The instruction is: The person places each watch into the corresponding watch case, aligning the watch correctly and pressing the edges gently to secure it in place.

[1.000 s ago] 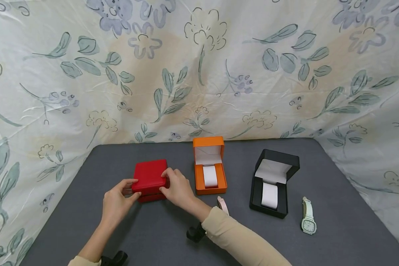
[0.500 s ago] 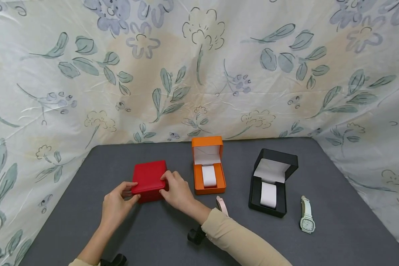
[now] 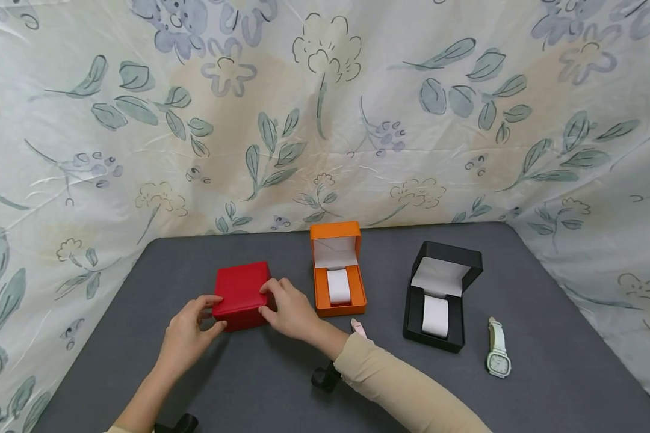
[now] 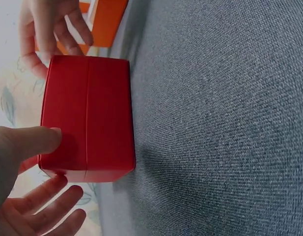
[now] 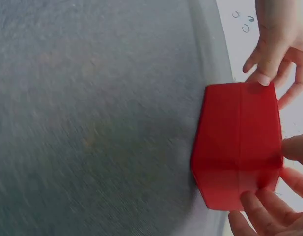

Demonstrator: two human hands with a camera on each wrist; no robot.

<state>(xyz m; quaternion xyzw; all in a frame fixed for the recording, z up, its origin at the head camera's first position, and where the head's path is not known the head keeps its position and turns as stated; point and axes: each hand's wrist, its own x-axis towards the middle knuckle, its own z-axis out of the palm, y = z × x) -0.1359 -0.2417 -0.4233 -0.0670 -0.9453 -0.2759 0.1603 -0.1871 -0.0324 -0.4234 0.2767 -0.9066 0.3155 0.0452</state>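
Observation:
A red hinged watch box (image 3: 242, 288) sits closed on the table's left side. At its near left corner my left hand (image 3: 183, 334) pinches it. In the left wrist view, the left thumb (image 4: 45, 140) lies on the front of the lid and the fingers (image 4: 53, 206) reach around the side. My right hand (image 3: 292, 310) holds the opposite corner. The right wrist view shows the right fingertips (image 5: 261, 201) against the box's side and the thumb by its lid. A thin straight seam runs between lid and base. The inside of the box is hidden.
An orange watch box (image 3: 340, 310) with a white cushion stands lid-up behind the right hand. Farther right is a lid-up black watch box (image 3: 433, 341), also with a white cushion. A pale green watch (image 3: 498, 352) lies right of it. A pink watch strap (image 3: 358, 327) shows beside the right sleeve.
The gap between the red box's lid and base has closed, with the lid coming down flush. Both hands have stayed at its corners.

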